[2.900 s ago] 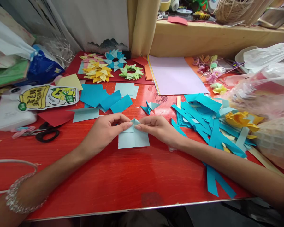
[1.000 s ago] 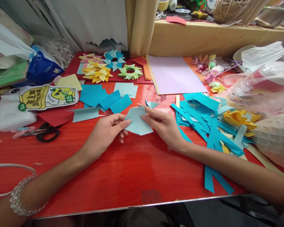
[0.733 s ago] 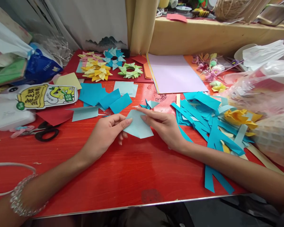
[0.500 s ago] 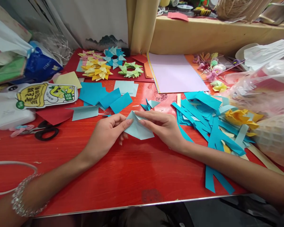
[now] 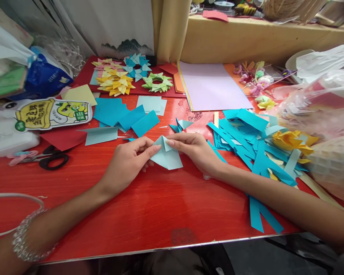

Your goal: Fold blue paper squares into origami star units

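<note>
Between my two hands is a pale blue sheet of origami paper (image 5: 168, 158), folded to a peak at its top with a small flap lying on its front. My left hand (image 5: 133, 156) pinches its left edge between thumb and fingers. The thumb and fingers of my right hand (image 5: 193, 149) are closed on the upper right edge, beside the flap. Just behind the paper, a small folded blue piece (image 5: 181, 125) lies on the red table (image 5: 137, 214). Bright blue paper pieces (image 5: 110, 111) lie beyond my left hand.
Blue paper strips (image 5: 258, 149) are heaped at the right, by my right forearm. Scissors (image 5: 54, 160) lie at the left near a yellow-printed pouch (image 5: 54, 114). At the back are folded paper rings (image 5: 157, 83) and a lilac sheet stack (image 5: 213, 86). A white cable (image 5: 15, 196) runs at lower left.
My right thumb and fingers have shifted up along the paper's edge. The flap at the peak now lies flatter on the front. The view has moved slightly.
</note>
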### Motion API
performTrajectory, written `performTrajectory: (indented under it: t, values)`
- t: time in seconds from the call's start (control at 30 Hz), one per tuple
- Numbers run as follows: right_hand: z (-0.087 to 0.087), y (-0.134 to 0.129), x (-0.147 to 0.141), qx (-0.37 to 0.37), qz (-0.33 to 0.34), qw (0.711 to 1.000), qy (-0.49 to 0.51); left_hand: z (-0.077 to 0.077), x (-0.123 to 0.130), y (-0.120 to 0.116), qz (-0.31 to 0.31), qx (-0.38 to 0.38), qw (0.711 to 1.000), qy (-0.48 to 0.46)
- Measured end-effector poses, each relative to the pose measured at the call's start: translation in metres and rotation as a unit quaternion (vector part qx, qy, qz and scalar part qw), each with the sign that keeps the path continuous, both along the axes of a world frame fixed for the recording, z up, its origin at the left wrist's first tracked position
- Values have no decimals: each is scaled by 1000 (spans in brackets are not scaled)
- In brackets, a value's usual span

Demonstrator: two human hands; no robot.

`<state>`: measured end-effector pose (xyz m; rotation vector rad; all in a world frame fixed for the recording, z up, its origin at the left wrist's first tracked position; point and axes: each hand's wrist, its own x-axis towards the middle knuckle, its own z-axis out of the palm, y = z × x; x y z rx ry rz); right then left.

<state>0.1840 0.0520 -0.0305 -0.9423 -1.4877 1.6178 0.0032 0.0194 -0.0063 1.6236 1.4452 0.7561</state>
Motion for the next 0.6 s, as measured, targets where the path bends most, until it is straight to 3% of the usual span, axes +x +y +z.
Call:
performTrajectory:
  t: [0.33, 0.6]
  values:
    - [-1, 8, 5, -57, 69, 996, 5, -1, 0, 1, 5, 9, 1000, 6]
    - [2, 9, 6, -54, 77, 996, -8, -2, 1, 1, 2, 0, 1000, 8]
